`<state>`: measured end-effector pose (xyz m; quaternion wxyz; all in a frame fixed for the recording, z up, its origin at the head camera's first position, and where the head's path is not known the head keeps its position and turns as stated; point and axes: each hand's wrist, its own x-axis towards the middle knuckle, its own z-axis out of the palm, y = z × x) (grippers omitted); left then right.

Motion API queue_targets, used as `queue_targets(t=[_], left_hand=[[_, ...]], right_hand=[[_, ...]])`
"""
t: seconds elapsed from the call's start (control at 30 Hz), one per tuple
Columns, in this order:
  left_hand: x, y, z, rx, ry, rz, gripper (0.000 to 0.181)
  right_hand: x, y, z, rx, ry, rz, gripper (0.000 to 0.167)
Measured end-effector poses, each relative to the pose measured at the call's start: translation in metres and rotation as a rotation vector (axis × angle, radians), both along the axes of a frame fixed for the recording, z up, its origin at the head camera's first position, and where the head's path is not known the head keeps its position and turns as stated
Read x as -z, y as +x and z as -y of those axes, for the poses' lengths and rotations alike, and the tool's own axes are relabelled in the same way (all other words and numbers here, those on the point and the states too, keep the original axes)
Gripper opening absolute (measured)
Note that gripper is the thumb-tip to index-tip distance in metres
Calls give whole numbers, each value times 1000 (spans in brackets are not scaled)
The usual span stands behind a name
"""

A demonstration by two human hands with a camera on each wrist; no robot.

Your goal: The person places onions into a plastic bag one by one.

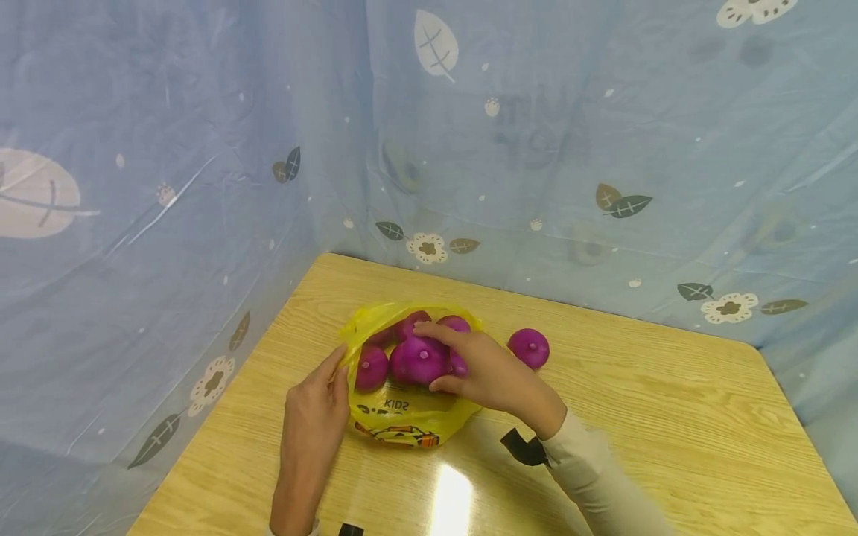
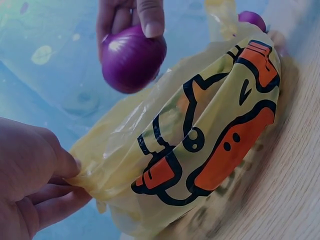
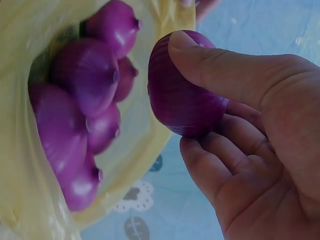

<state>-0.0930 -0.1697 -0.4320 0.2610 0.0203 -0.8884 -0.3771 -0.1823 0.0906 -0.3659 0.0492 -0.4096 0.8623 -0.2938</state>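
A yellow plastic bag (image 1: 459,426) with a printed cartoon stands on the wooden table, its mouth facing up. My left hand (image 1: 313,417) pinches the left side of the rim, and the left wrist view shows the plastic (image 2: 107,175) bunched at the fingertips. Between the thumb and fingers of my right hand (image 1: 492,372) is a red onion (image 3: 185,87), held at the mouth of the bag. Several other red onions (image 3: 85,75) lie inside. Another loose onion (image 1: 529,348) sits on the table to the right of the bag.
Around the bag spreads the light wooden table (image 1: 643,417). A blue curtain (image 1: 550,149) with leaf and flower prints hangs along the back and left edges. Below my right wrist shows a black strap (image 1: 525,448).
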Motion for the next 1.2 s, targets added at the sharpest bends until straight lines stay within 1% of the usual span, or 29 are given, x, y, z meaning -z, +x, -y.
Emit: queue_targets(t=[0.1,0.27,0.43,0.57,0.73,0.97,1.1,1.2], left_hand=[[0,0,0,1,5,0,37],[-1,0,0,0,15,30,38],[-1,0,0,0,23,51,39],[-2,-1,0,3,25,53,39],[-2,0,0,8,20,56,38],[-1,1,-1,17,16,49,38],[-1,0,-1,19,16,48,39],[-1,1,-1,17,21,48,39]], right_hand=[[3,2,6,-13,-2,5,80],[7,6,16,-18,22,40,80],[14,8,25,-33,33,41,80],[19,10,31,-53,36,48,77],[24,14,39,-72,55,39,77],[29,20,47,-69,121,42,77],[32,21,50,-71,138,34,76],[35,22,52,-78,143,45,75]])
